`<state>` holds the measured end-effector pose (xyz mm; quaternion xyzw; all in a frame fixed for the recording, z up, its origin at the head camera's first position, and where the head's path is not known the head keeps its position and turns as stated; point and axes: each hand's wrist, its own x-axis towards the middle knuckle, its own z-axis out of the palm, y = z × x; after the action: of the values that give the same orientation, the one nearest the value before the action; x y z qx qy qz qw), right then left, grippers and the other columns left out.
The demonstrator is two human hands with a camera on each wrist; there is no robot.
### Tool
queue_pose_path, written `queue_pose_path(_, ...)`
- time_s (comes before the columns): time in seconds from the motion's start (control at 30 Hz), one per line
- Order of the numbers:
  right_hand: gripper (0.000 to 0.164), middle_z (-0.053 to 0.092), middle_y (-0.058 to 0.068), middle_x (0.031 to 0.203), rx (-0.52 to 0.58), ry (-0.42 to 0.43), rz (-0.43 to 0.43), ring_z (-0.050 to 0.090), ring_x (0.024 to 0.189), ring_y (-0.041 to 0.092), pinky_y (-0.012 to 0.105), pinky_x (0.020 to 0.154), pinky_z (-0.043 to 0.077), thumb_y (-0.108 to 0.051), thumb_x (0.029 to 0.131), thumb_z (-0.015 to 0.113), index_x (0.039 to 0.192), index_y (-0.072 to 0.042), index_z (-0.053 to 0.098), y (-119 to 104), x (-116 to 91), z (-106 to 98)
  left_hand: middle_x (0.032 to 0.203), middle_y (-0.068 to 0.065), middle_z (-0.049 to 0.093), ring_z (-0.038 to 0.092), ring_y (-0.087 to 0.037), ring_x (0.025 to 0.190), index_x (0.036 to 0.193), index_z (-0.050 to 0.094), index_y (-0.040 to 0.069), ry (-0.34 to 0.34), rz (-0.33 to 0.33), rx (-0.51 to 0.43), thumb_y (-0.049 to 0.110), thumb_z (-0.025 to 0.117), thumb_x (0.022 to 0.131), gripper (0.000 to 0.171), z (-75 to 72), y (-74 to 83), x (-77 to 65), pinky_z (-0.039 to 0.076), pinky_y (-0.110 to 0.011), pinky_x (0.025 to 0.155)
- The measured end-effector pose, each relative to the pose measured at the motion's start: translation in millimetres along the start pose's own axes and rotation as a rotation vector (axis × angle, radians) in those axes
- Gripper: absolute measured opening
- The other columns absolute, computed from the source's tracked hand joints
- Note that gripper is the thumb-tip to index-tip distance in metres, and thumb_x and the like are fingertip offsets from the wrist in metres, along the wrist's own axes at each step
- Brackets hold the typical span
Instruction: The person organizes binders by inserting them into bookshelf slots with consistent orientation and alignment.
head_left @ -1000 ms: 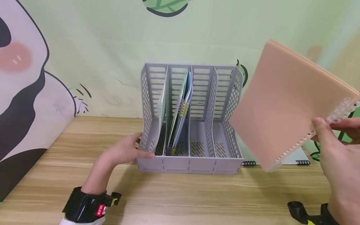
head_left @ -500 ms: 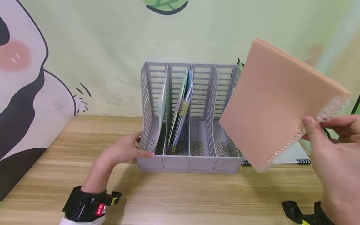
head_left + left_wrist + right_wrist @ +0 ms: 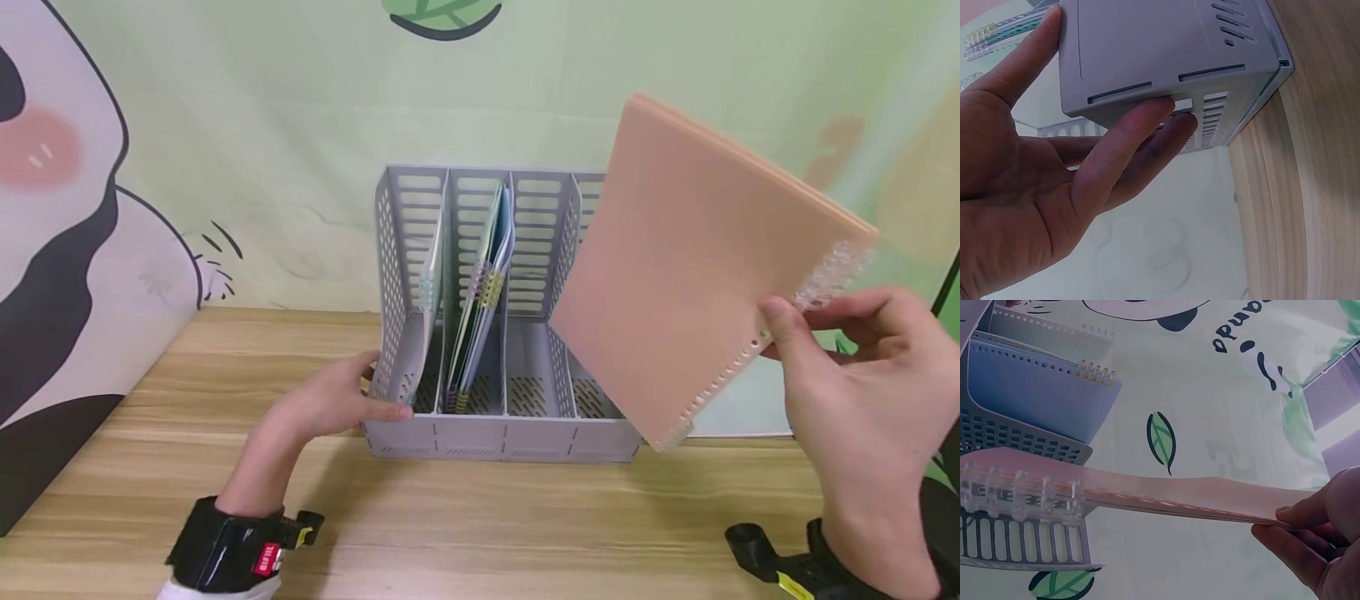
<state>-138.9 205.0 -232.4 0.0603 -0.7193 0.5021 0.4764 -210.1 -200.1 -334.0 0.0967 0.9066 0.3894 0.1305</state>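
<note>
A grey file organizer [image 3: 495,439] with upright dividers stands on the table. My left hand [image 3: 330,402] grips its front left corner, thumb on the front edge and fingers against the slotted side [image 3: 1204,119]. My right hand [image 3: 870,375] pinches a pink spiral notebook [image 3: 690,267] by its perforated edge, between thumb and fingers. The notebook is raised and tilted, overlapping the organizer's right compartments in the head view. A thin pale notebook [image 3: 431,292] leans in the leftmost compartment. Thin notebooks, one blue with yellow rings [image 3: 1041,387], stand in the second.
Behind the right hand, a pale notebook [image 3: 738,417] lies on the wooden table [image 3: 480,525], partly covered by the pink one. A light green backdrop [image 3: 300,125] with a printed panda [image 3: 52,208] rises at the table's back edge.
My right hand has carried the pink notebook leftward, from beside the organizer to over its right side. The left hand and the organizer have stayed in place.
</note>
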Motion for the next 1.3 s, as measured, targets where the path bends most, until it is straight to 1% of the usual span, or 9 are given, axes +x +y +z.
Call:
queue_pose_path(0.13,0.024,0.063,0.009,0.073,0.022,-0.027,-0.051,0.066,0.059,0.005,0.018,0.054,0.051,0.007,0.076,0.079,0.081,0.017,0.057,-4.0,0.7,6.8,0.12,-0.021,0.055,0.062,-0.027,0.096,0.145,0.037,-0.003,0.004,0.001,0.004,0.039,0.083,0.077,0.092,0.1,-0.4,0.4,0.052,-0.033,0.071)
queue_pose_path(0.3,0.021,0.064,0.002,0.071,-0.103,-0.065,-0.066,0.064,0.061,-0.003,0.013,0.054,0.049,0.001,0.079,0.079,0.081,0.013,0.061,-8.8,2.7,16.4,0.12,-0.021,0.055,0.062,-0.027,0.096,0.145,0.037,-0.003,0.003,0.0,-0.001,0.038,0.083,0.078,0.091,-0.1,0.1,0.3,0.053,-0.033,0.072)
queue_pose_path(0.43,0.02,0.062,-0.004,0.069,-0.137,-0.082,-0.029,0.062,0.063,-0.008,0.01,0.056,0.047,0.001,0.079,0.078,0.08,0.012,0.061,-10.0,5.5,26.1,0.119,-0.021,0.055,0.062,-0.027,0.096,0.145,0.037,-0.002,0.0,-0.001,-0.004,0.037,0.083,0.078,0.09,-0.4,0.3,0.0,0.053,-0.034,0.072)
queue_pose_path(0.53,0.021,0.059,-0.008,0.069,-0.177,-0.095,-0.055,0.059,0.064,-0.011,0.008,0.056,0.045,0.0,0.08,0.078,0.081,0.012,0.061,-8.4,7.2,32.2,0.119,-0.02,0.055,0.061,-0.027,0.097,0.145,0.038,-0.002,-0.004,-0.001,-0.006,0.037,0.083,0.078,0.09,-0.6,0.1,-0.1,0.053,-0.034,0.072)
queue_pose_path(0.7,0.021,0.059,-0.01,0.072,-0.228,-0.133,-0.095,0.057,0.064,-0.013,0.009,0.053,0.042,-0.006,0.081,0.079,0.081,0.008,0.063,-3.3,10.1,40.9,0.119,-0.02,0.056,0.061,-0.027,0.098,0.145,0.037,-0.002,-0.005,0.001,-0.004,0.038,0.084,0.077,0.092,-0.9,-0.7,1.1,0.052,-0.033,0.073)
queue_pose_path(0.8,0.022,0.061,-0.008,0.074,-0.233,-0.159,-0.098,0.056,0.063,-0.01,0.012,0.052,0.041,-0.01,0.082,0.079,0.081,0.005,0.063,-0.9,10.9,45.2,0.118,-0.019,0.056,0.061,-0.027,0.097,0.145,0.037,-0.003,-0.004,0.0,0.001,0.039,0.084,0.077,0.093,-0.8,-0.7,1.3,0.052,-0.033,0.074)
queue_pose_path(1.03,0.019,0.064,0.002,0.077,-0.204,-0.174,-0.143,0.052,0.06,-0.008,0.015,0.053,0.038,-0.008,0.083,0.077,0.08,0.004,0.063,1.3,12.8,59.1,0.119,-0.02,0.056,0.061,-0.027,0.098,0.146,0.035,-0.003,-0.005,-0.008,0.003,0.039,0.084,0.077,0.094,-1.3,0.8,0.8,0.051,-0.033,0.074)
queue_pose_path(1.2,0.016,0.066,0.003,0.076,-0.165,-0.2,-0.176,0.055,0.066,-0.005,0.016,0.053,0.038,-0.003,0.083,0.075,0.078,0.004,0.062,3.4,15.6,71.1,0.118,-0.02,0.056,0.062,-0.027,0.097,0.146,0.035,-0.003,-0.007,-0.007,-0.004,0.038,0.084,0.077,0.095,-1.3,0.4,0.8,0.052,-0.033,0.073)
queue_pose_path(1.3,0.014,0.066,0.004,0.077,-0.154,-0.214,-0.204,0.054,0.069,-0.008,0.015,0.056,0.039,0.0,0.083,0.074,0.078,0.003,0.062,5.5,16.2,77.9,0.118,-0.02,0.056,0.061,-0.027,0.097,0.146,0.035,-0.003,-0.011,-0.009,-0.011,0.037,0.084,0.077,0.094,-1.1,0.0,1.0,0.052,-0.033,0.072)
